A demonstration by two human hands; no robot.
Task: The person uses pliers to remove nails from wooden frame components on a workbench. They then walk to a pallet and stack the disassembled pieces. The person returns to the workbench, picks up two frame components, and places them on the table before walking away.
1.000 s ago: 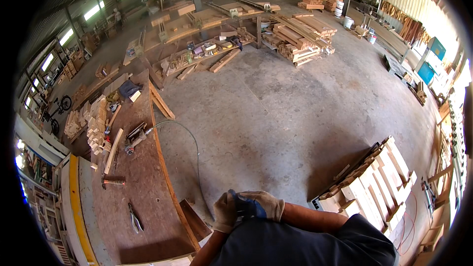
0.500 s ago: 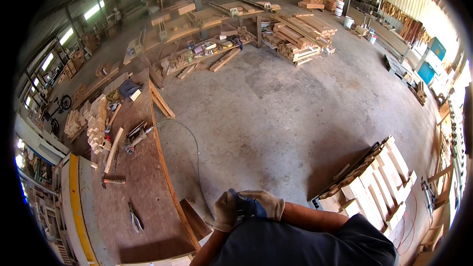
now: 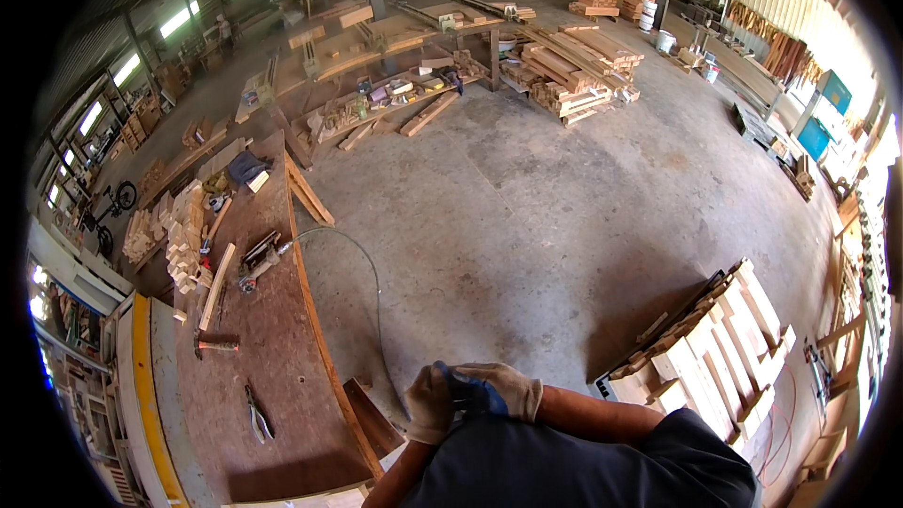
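Observation:
Both my hands wear pale work gloves with blue palms and meet close in front of my dark shirt. My left hand (image 3: 430, 405) is closed, its fingers curled against the other glove. My right hand (image 3: 500, 389) reaches across from the right, fingers bent and pressed to the left hand. Whatever lies between them, if anything, is hidden. Left of them, on the brown workbench (image 3: 273, 395), lie pliers (image 3: 257, 416) with their handles apart, a hammer (image 3: 216, 345) and a power tool (image 3: 263, 266) joined to a thin hose (image 3: 376, 292).
Wood blocks (image 3: 185, 235) and a dark cloth (image 3: 246, 169) lie at the bench's far end. To the right stands a stack of pale timber (image 3: 720, 353). Farther off are a long cluttered bench (image 3: 395, 85) and a lumber pile (image 3: 578, 71) on the concrete floor (image 3: 527, 226).

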